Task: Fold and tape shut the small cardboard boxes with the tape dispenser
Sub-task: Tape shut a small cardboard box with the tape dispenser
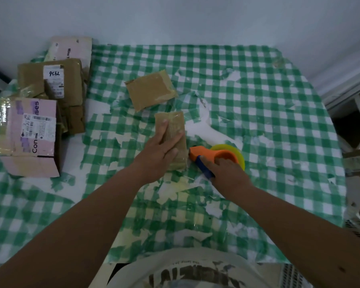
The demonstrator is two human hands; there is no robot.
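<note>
The small brown cardboard box (173, 140), glossy with clear tape, lies near the middle of the green-and-white checked tablecloth (258, 96). The left hand (160, 149) lies flat on top of it, fingers straight and pressing down, apparently to pin it so it cannot slide while tape is drawn along it. The right hand (227, 173) curls around the blue handle of the orange tape dispenser with its yellow roll (218, 155), whose front edge touches the box's right side, probably to start or cut a strip there. Both forearms reach forward from the body. A second taped brown box (151, 90) sits just beyond, apart.
</note>
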